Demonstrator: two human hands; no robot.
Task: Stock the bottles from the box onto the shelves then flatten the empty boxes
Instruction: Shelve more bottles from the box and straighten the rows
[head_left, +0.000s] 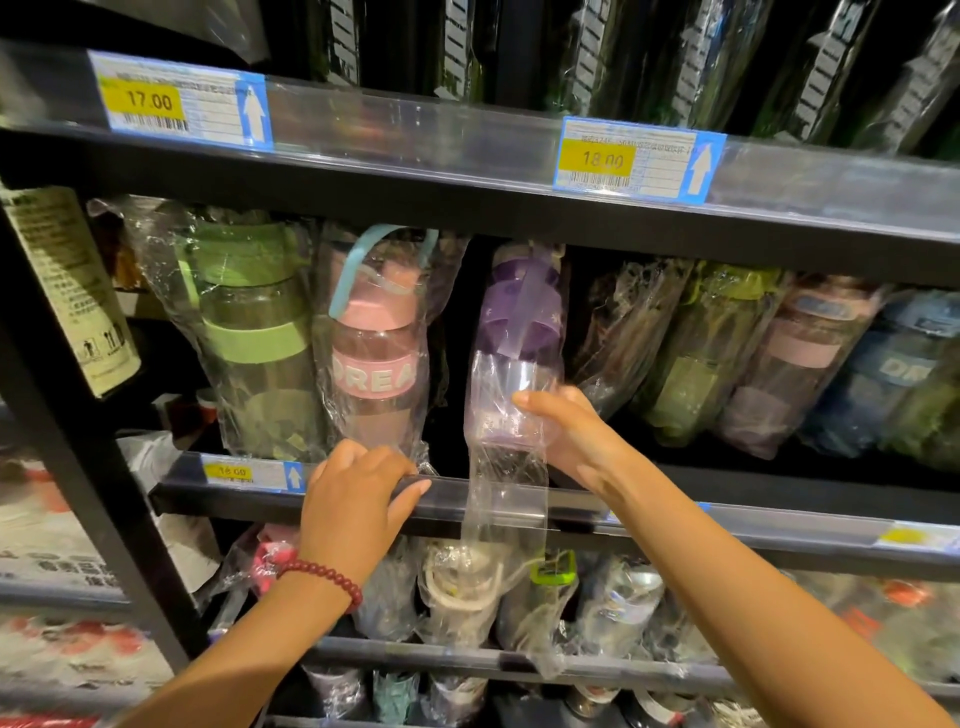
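A purple-lidded bottle (519, 332) in a clear plastic sleeve stands tilted on the middle shelf (779, 525). My right hand (571, 436) holds its lower body from the right, fingers wrapped round it. The sleeve's loose end hangs down over the shelf edge. My left hand (358, 499), with a red bead bracelet at the wrist, rests on the shelf's front rail with curled fingers, touching the wrap at the base of a pink "DREAM" bottle (376, 353). A green bottle (249, 322) stands left of the pink one. No box is in view.
More wrapped bottles (779, 353) lean in a row on the right of the middle shelf. Dark wrapped bottles (691, 57) fill the top shelf (415, 130), which carries price tags 17.00 and 18.00. The lower shelf (519, 660) holds further wrapped bottles. A black upright post (78, 447) stands at left.
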